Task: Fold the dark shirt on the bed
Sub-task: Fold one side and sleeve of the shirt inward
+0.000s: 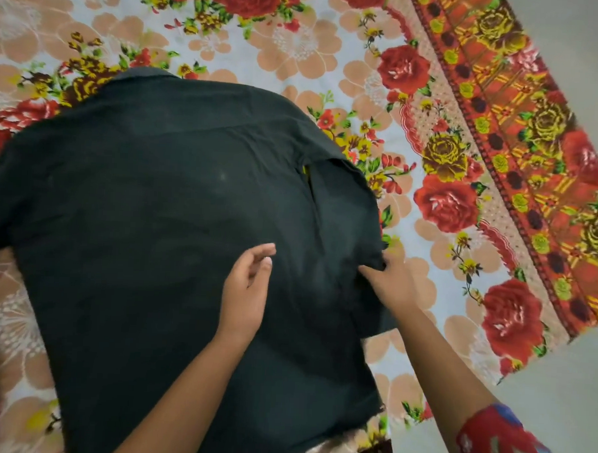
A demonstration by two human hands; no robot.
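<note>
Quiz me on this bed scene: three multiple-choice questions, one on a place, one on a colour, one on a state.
1. Where is the right hand?
A. At the shirt's right sleeve edge
B. On the collar
C. Off the bed

2. What colour is the shirt?
A. White
B. Dark, near black
C. Yellow

3. How does the shirt lie?
A. Rolled into a ball
B. Hung on a hanger
C. Spread flat, collar away from the person

Answers: 1 A, the right hand pinches the sleeve edge, while the left hand hovers open over the back. 2 B, the shirt is dark against the floral bedsheet. 3 C, it is spread out with the collar at the far end.
</note>
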